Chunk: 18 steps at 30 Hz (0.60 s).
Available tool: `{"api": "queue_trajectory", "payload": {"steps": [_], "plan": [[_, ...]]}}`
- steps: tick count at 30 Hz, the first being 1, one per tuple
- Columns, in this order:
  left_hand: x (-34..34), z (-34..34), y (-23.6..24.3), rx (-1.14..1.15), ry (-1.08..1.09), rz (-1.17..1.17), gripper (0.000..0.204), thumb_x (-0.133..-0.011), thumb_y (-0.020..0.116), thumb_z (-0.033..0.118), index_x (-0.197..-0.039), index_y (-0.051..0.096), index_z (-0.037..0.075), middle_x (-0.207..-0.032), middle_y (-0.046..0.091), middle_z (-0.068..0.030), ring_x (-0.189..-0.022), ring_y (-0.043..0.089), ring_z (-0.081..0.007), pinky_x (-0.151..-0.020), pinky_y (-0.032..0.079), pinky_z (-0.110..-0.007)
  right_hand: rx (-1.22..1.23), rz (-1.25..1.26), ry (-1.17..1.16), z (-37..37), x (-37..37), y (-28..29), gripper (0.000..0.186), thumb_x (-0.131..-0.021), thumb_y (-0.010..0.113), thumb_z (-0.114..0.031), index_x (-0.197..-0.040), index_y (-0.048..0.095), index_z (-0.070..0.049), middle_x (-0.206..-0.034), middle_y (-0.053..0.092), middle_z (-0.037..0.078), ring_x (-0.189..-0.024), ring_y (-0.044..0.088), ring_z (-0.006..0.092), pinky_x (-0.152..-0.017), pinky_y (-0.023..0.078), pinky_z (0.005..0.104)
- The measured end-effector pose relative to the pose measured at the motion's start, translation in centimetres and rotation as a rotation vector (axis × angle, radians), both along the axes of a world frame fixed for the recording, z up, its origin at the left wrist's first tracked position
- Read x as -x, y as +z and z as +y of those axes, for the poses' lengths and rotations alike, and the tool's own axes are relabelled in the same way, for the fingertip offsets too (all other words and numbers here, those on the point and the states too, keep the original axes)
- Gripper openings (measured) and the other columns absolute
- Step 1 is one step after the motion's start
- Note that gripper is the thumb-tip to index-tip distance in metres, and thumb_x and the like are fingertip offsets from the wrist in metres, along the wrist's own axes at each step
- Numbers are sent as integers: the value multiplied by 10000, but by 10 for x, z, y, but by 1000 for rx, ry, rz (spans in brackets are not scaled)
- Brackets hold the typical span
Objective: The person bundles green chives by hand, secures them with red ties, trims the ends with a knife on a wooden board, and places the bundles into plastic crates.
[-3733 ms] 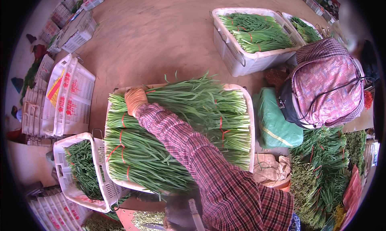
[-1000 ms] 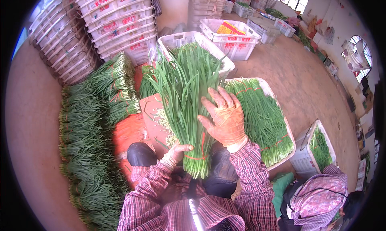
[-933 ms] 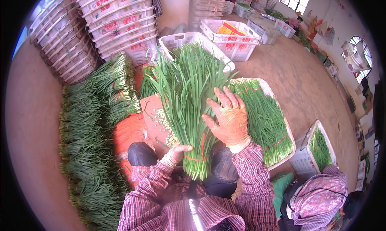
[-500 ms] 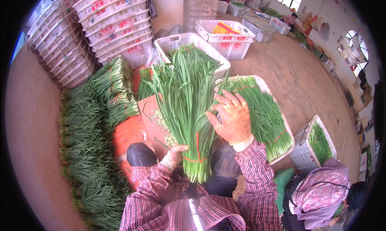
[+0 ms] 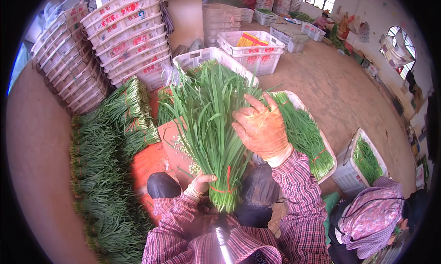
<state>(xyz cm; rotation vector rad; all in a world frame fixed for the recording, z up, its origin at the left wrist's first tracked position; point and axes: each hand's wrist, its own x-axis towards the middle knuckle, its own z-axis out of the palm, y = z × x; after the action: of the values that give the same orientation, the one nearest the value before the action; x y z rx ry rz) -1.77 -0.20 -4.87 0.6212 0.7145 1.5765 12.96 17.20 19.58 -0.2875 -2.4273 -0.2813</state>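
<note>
A large bunch of garlic chives (image 5: 209, 121) stands upright before me, its pale cut stems down and its long green leaves fanning upward. An orange-red tie (image 5: 224, 191) circles it near the base. My left hand (image 5: 200, 183), in a pale glove, grips the bunch from the left at the tie, thumb across the stems; its other fingers are hidden behind. My right hand (image 5: 262, 127), in a stained orange glove, lies against the right side of the leaves. Its fingers are apart and slightly bent, and I see nothing gripped in them.
Tied bunches (image 5: 105, 181) lie piled on my left. Ahead stands a white crate (image 5: 196, 58) of chives, and another crate (image 5: 327, 173) sits at right. Stacked crates (image 5: 133, 39) rise at back left. A person in a pink head covering (image 5: 372, 218) works at lower right.
My right hand has moved slightly left and down against the leaves. The leaves have spread a little, and my left hand keeps its grip while the view shifts slightly.
</note>
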Motion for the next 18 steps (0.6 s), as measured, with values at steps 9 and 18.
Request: {"api": "queue_trajectory", "payload": {"steps": [9,18], "plan": [[-3,2,-14,-5,-23,-51,722,-650,743,113,-1337,550,-1,-1249,652,-129,-1131,617,-301,-1025,462,-433,-17,194,-72,10,-6,-6,273,-905,643,-322,-1074,718,-122,-798,716,56,-917,681,227,-1002,413,470],[-2,-3,-16,20,-71,-31,729,-648,775,117,-1335,555,9,-1250,655,-122,-1140,619,-302,-1027,463,-434,62,131,-65,26,-4,4,187,-868,679,-292,-980,704,-145,-552,605,85,-585,644,278,-927,495,458]]}}
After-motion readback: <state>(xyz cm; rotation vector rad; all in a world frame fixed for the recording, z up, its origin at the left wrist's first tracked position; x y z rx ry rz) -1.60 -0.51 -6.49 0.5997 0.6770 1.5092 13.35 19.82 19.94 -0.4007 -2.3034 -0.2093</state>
